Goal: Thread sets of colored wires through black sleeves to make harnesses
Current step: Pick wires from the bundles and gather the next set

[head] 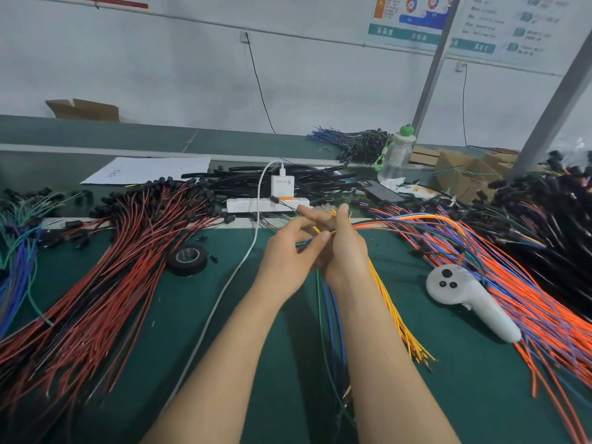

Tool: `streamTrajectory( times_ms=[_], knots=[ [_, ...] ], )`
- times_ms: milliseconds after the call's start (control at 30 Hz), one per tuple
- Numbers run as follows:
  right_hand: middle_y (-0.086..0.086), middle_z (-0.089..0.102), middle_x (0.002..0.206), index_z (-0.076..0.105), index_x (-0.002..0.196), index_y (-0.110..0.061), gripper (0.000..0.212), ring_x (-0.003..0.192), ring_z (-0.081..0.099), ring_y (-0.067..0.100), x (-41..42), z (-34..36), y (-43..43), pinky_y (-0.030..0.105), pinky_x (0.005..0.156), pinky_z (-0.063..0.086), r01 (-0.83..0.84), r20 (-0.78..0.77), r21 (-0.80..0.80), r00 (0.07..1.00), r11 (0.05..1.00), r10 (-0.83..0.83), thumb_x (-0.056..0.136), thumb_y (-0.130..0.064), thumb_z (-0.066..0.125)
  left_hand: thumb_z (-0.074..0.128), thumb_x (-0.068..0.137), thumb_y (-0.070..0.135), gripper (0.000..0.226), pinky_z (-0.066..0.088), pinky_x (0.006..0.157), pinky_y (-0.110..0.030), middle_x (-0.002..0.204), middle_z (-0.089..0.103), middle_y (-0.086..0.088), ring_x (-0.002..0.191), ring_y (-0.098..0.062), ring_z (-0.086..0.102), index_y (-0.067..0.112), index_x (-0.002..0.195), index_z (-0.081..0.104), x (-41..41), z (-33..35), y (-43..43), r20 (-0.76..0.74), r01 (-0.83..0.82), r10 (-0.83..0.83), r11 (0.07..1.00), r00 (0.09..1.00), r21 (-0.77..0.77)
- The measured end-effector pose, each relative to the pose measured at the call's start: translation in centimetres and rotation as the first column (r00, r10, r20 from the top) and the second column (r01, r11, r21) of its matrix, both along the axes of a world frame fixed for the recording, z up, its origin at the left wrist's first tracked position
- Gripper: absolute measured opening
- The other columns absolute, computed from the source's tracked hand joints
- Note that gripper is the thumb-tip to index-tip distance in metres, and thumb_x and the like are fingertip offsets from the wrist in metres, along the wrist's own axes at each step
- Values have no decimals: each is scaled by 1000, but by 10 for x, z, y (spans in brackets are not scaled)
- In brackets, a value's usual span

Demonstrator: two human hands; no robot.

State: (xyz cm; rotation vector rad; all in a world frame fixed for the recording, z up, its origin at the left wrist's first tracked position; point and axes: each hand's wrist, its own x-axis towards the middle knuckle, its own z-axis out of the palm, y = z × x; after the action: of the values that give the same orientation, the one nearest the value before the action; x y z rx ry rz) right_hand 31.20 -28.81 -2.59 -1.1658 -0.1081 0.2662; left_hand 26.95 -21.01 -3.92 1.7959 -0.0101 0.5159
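Grips a bundle of yellow wires (pixel 400 318) in the right hand (pixel 347 251), fingers curled round it, above the middle of the green bench mat (pixel 192 347). Pinches a single yellow strand between thumb and forefinger of the left hand (pixel 288 254), other fingers loosely spread. Beneath, loose green and blue wires (pixel 331 315). Left, red-and-black wire heap (pixel 112 277) and black tape roll (pixel 187 259); right, white controller (pixel 464 293) beside orange and blue wires (pixel 528 299).

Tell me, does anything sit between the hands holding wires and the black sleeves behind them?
Yes. A white power strip with a charger plugged in lies between the black sleeves and the left hand and right hand holding the colored wires.
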Motion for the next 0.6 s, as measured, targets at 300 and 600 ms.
streamTrajectory(
  times_ms=[300,600],
  knots=[
    [-4,55,60,52,74,-15,29,58,58,10,27,7,-3,21,53,48,117,-156,592,987,798,-29,100,-29,47,55,93,9,19,37,43,-16,60,56,1,36,-6,39,11,73,57,24,1,5,-44,-87,79,974,996,-210],
    [-5,24,41,40,67,-14,47,27,15,6,120,4,35,16,29,12,262,-351,556,934,789,-62,106,-37,25,45,94,21,15,46,77,-35,84,60,0,82,-23,56,20,81,50,109,-3,28,-250,-339,288,921,924,-193]
  ],
)
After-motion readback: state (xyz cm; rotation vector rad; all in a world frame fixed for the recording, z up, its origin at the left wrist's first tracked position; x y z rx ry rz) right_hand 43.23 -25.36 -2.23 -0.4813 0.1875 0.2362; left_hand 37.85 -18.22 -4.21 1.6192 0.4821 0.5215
